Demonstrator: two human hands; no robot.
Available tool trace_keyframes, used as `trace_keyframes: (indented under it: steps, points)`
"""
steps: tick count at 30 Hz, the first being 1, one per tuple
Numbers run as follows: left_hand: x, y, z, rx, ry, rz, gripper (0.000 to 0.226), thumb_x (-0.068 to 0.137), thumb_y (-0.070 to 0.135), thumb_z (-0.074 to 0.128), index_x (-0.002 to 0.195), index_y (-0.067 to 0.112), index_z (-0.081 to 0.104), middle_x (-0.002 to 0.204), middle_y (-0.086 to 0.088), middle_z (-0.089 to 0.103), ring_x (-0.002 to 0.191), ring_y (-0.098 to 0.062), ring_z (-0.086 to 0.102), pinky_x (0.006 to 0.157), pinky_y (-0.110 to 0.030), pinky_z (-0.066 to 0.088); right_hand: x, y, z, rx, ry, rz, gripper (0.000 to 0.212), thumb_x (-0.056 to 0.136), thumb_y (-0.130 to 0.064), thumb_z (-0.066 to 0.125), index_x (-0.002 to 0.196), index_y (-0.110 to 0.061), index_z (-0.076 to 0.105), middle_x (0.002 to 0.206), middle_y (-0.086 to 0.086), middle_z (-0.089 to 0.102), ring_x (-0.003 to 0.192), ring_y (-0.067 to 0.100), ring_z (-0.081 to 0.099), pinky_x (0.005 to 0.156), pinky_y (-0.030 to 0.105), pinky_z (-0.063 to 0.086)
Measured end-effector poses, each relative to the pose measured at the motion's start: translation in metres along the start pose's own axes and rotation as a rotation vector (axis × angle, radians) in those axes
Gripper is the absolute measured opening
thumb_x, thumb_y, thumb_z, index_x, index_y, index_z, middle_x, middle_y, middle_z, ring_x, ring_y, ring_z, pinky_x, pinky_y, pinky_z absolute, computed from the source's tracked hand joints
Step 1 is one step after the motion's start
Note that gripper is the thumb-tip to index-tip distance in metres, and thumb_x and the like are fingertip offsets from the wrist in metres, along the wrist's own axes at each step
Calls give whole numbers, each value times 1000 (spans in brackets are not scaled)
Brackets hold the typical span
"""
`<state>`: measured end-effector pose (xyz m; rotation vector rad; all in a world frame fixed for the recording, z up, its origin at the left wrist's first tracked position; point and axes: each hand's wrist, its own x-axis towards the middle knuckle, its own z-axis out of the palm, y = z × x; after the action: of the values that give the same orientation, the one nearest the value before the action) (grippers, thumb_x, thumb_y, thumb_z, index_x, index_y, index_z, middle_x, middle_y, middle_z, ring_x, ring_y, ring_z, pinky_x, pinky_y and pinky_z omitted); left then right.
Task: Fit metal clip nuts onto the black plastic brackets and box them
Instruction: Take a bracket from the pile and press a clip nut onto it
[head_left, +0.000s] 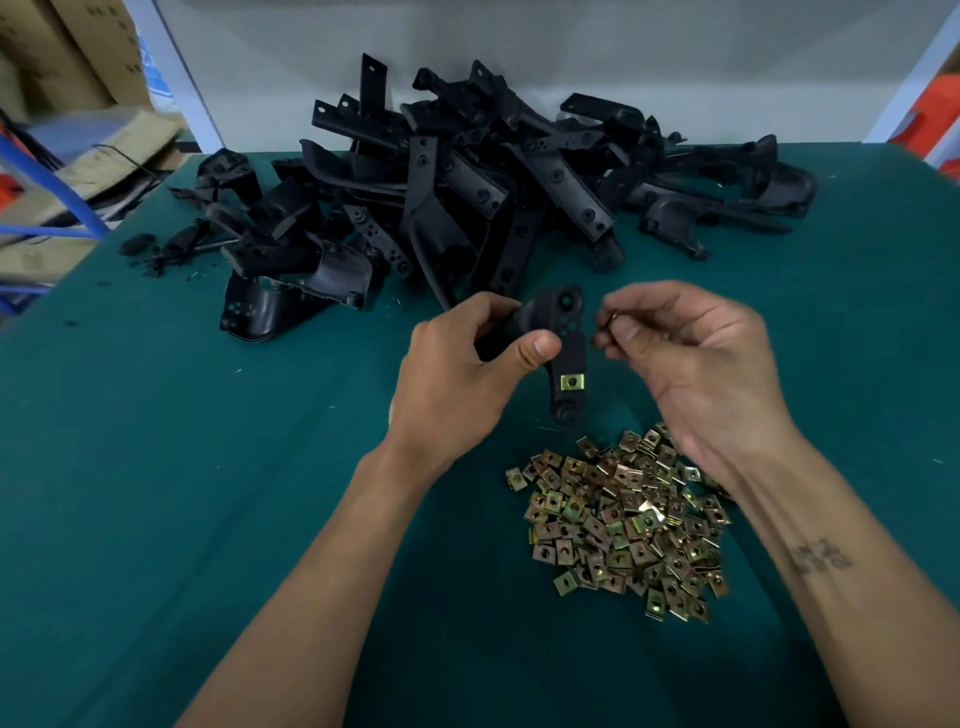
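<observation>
One brass-coloured metal clip nut (572, 382) already sits on the stiff, light black plastic bracket (563, 343) gripped in the left hand (467, 364). Just beside it, the right hand (685, 353) pinches another small springy clip nut (609, 325), best held by its edges.

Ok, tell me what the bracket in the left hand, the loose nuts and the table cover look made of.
Held bracket: matte black, moulded-looking, likely plastic. Clip nuts: thin folded sheet metal, shiny yellowish plating that glints. Table cover: dull teal, no glare, perhaps felt or a mat; hard to tell.
</observation>
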<state>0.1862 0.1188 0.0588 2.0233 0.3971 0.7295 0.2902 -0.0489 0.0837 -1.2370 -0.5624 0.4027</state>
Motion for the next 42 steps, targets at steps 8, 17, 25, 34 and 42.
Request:
trace_keyframes:
  steps: [8, 17, 25, 34, 42]
  points:
    - [2, 0, 0, -46, -19, 5, 52, 80, 73, 66, 102, 26, 69, 71, 17, 65, 61, -12, 64, 58, -42, 55, -1, 1, 4, 132, -2, 31, 16, 80, 4, 69, 94, -3, 71, 88, 11, 73, 80, 22, 71, 77, 25, 57]
    - [1, 2, 0, -40, -36, 6, 49, 82, 66, 66, 103, 22, 70, 69, 14, 65, 60, -14, 64, 56, -34, 49, -1, 1, 1, -28, -62, -49, 35, 77, -5, 80, 109, -19, 74, 86, 4, 75, 77, 18, 70, 75, 25, 55]
    - [1, 3, 0, -34, -41, 8, 50, 82, 65, 66, 103, 21, 70, 70, 10, 66, 61, -19, 65, 57, -44, 53, -3, -1, 4, 1, -28, -18, 17, 69, -11, 82, 85, -16, 81, 86, 8, 77, 83, 19, 70, 81, 28, 56]
    - [2, 0, 2, -19, -23, 2, 52, 81, 68, 69, 106, 23, 71, 71, 14, 67, 63, -13, 66, 59, -35, 50, -2, -4, 3, -85, 31, -76, 25, 82, 4, 79, 102, -10, 73, 89, 11, 78, 79, 24, 75, 76, 29, 60]
    - [1, 1, 5, 28, -14, 2, 57, 75, 79, 67, 103, 30, 69, 74, 13, 70, 62, -15, 66, 59, -50, 57, -4, -17, -4, -393, -28, -172, 24, 84, 6, 78, 96, -14, 72, 83, 2, 78, 68, 16, 74, 66, 23, 59]
